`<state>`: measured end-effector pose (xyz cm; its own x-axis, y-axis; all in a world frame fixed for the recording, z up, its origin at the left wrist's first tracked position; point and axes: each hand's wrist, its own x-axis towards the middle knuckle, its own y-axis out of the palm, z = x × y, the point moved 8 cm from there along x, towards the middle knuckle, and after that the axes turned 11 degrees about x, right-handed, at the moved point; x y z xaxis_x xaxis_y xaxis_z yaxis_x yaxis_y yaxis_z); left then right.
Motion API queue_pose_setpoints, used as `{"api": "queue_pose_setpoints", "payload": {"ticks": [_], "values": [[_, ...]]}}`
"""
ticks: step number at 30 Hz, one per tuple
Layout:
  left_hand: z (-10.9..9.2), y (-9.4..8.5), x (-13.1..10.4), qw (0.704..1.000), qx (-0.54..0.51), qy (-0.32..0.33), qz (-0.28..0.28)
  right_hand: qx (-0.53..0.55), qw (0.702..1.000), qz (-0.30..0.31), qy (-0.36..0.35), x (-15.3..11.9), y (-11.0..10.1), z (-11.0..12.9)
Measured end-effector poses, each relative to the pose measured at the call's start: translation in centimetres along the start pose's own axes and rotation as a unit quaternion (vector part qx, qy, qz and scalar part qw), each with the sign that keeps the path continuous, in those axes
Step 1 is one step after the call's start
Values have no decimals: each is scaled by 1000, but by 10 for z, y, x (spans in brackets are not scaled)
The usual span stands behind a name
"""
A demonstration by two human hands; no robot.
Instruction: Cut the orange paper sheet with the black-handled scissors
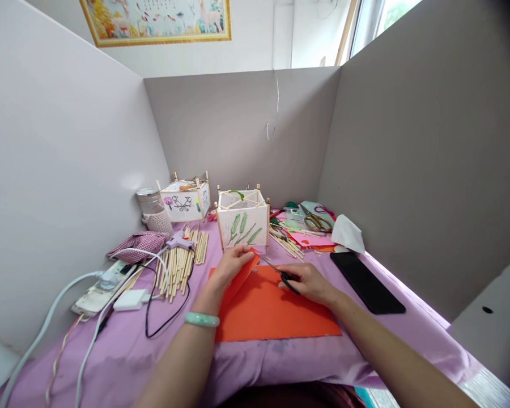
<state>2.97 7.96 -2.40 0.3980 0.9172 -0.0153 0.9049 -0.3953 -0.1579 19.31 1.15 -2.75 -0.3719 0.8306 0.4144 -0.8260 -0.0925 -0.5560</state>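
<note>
My left hand (pixel 237 263) is closed on the raised top-left part of an orange-red sheet of paper (pixel 280 309), pinching it between thumb and fingers. A green bangle (pixel 202 319) circles that wrist. In my right hand (pixel 308 280) are small black-handled scissors (pixel 289 279), their blades pointing left toward the lifted paper edge. Whether the blades touch the paper is too small to tell. The rest of the sheet lies flat on the purple cloth. Just beyond my hands stands a stick-framed paper box (pixel 243 224) with green leaves drawn on it.
Left are wooden sticks (pixel 179 272), a glue gun (pixel 180 241), a power strip (pixel 104 289) with cables, a jar (pixel 151 201) and another decorated box (pixel 186 204). Right lie a black phone (pixel 368 282), gold-handled scissors (pixel 317 221) and paper scraps (pixel 308 240). Grey partitions (pixel 242 124) enclose the table.
</note>
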Motion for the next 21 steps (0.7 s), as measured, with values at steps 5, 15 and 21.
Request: {"api": "queue_pose_setpoints", "payload": {"ticks": [5,15,21], "values": [[0,0,0,1000,-1,7,2,-14,1000,1,-3,-1,0,1],[0,2,2,999,5,25,19,-26,1000,8,-10,1,1,7],[2,2,3,999,9,25,18,-25,1000,8,-14,1,1,7]]}}
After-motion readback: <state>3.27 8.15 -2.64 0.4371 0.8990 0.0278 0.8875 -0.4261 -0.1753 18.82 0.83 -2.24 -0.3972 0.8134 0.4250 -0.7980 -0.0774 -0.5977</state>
